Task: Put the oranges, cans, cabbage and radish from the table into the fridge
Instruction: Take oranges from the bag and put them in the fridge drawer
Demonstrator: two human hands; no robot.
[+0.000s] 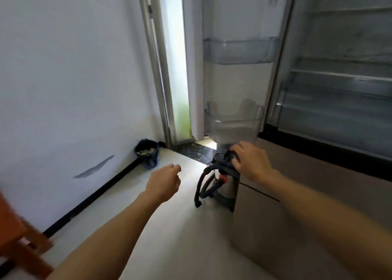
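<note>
The fridge stands open on the right, with bare glass shelves (339, 74) inside. Its left door is swung out and carries an upper clear bin (239, 50) and a lower clear bin (233, 127), both with nothing in them. My left hand (164, 181) hangs low over the floor, fingers loosely curled, holding nothing. My right hand (251, 161) is just below the lower door bin, fingers spread downward, in front of the top of a vacuum cleaner; I cannot tell whether it touches it. No oranges, cans, cabbage or radish are in view.
A steel canister vacuum cleaner (222, 186) with a black hose stands on the floor beside the beige lower fridge drawers (297, 195). A dark bin (147, 152) sits in the corner by the white wall. An orange-brown wooden chair (17, 237) is at the bottom left.
</note>
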